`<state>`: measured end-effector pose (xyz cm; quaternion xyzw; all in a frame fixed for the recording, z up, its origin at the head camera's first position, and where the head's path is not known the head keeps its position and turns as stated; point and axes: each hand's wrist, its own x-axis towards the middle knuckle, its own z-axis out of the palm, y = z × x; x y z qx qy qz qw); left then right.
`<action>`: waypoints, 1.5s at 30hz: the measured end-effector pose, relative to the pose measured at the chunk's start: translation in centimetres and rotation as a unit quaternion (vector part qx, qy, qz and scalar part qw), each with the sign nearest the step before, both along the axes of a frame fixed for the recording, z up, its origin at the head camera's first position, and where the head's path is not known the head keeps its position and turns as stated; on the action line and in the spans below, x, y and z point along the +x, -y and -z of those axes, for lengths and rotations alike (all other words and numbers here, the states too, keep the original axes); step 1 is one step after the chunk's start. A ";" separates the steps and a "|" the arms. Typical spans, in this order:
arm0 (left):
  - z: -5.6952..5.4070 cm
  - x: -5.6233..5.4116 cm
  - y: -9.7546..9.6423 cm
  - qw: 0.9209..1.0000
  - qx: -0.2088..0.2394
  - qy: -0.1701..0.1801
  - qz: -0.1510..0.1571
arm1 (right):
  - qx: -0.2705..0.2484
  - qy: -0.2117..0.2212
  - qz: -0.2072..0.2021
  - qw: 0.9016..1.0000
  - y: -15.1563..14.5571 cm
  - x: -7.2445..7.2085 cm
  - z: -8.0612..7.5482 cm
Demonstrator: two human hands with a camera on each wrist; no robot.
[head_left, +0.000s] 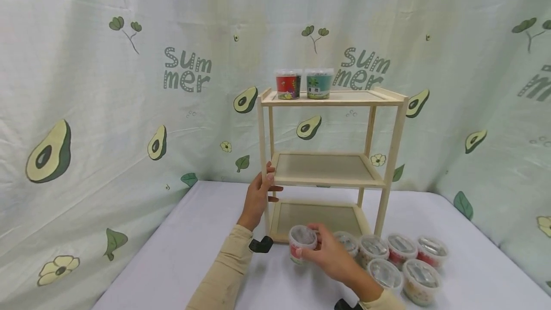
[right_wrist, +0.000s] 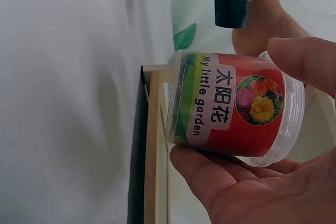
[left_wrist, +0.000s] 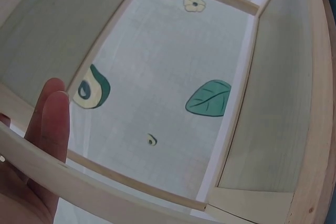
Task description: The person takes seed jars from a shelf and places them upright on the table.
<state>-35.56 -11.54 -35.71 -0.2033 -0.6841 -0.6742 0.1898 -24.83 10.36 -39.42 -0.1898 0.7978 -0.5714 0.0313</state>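
My right hand grips a clear plastic tub by its sides, just before the lowest shelf. In the right wrist view this tub shows a red label with flower photos and the words "My little garden"; my thumb lies on one side and fingers on the other. My left hand holds the left front post of a three-tier wooden rack, near the middle shelf. From the left wrist, the post crosses that hand, its fingers reaching past it.
Two tubs, one red-labelled and one teal-labelled, stand on the top shelf at its left. Several lidded tubs are grouped on the white table at right. A printed curtain hangs behind and around the table.
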 end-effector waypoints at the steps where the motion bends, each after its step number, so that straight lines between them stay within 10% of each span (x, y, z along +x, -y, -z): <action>1: -0.1 0.0 0.0 1.000 -0.001 -0.002 0.001 | 0.007 -0.002 0.000 1.000 0.0 0.0 0.0; 32: 0.5 -0.1 0.2 1.000 -0.001 0.004 0.003 | 0.163 -0.072 0.014 0.984 -1.0 0.3 1.0; 45: 0.4 0.2 0.1 1.000 0.004 0.002 0.003 | 0.245 -0.145 0.053 0.957 -1.0 0.3 1.3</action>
